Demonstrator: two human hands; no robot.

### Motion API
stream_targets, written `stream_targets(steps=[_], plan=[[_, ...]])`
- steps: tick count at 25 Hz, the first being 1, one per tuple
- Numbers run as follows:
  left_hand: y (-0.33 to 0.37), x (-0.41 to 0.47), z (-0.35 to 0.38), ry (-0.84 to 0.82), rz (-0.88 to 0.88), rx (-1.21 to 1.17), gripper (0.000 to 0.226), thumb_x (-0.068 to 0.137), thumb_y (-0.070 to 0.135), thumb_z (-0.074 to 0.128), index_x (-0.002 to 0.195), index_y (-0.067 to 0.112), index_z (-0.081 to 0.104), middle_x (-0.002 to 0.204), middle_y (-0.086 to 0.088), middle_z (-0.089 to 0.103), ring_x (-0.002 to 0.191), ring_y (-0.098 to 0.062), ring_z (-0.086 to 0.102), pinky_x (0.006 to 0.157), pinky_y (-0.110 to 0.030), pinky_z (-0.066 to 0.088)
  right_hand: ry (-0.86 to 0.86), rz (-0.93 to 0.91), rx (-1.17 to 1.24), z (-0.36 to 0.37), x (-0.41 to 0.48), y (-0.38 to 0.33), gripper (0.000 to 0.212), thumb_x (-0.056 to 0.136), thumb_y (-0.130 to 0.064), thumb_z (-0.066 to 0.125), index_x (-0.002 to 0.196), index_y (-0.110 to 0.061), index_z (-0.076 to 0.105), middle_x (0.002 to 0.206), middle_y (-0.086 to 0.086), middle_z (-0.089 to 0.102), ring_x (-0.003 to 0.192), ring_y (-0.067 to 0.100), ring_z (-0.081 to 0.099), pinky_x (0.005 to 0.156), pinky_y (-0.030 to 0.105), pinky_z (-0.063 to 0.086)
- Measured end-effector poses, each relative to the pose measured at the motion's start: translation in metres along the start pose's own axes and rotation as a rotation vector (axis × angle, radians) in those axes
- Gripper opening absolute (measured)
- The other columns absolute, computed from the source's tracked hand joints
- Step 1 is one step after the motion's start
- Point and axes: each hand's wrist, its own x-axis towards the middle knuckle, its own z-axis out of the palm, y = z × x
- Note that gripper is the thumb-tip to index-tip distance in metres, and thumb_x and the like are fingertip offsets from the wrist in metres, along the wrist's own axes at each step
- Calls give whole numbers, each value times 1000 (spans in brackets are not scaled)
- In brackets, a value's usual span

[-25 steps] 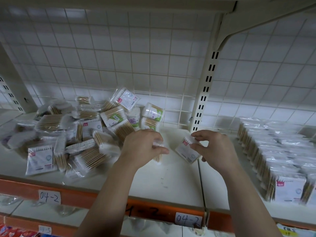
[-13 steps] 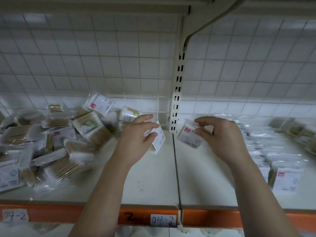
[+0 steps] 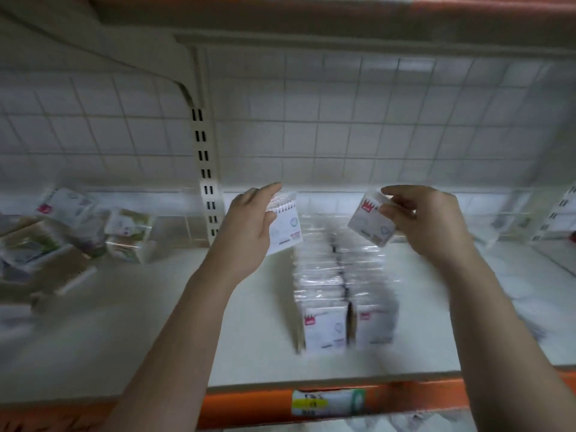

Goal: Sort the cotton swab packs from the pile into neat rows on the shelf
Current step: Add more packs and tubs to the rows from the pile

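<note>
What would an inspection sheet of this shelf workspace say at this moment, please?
surface: white shelf, partly bare between pile and rows
job's things: pile of swab packs at left, loose; two neat rows at centre; left pack and right pack held off the shelf, near the rows' far end
clutter: nothing seen
grips: left hand pinches the left pack; right hand pinches the right pack
cables: nothing seen
surroundings: wire grid back; slotted upright; orange shelf edge with a blurred label
</note>
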Motion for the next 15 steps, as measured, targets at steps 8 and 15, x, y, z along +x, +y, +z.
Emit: stream_targets(steps=[8, 15], plan=[[51, 20, 64, -28, -15, 29, 41, 99, 13, 44, 140, 14, 43, 120, -1, 48, 111, -16, 44, 81, -14, 27, -176, -35, -125, 12, 35, 97, 15, 73, 1, 60, 81, 12, 56, 80, 30, 58, 82, 42, 56, 68, 40, 45], [57, 20, 77, -7, -28, 87, 38, 97, 12, 48, 135, 13, 50, 116, 0, 49, 99, -7, 41, 83, -14, 29, -270, 34, -60, 70, 50, 132, 23, 87, -1, 56, 105, -6, 69, 106, 16, 65, 98, 32, 60, 85, 36, 47]])
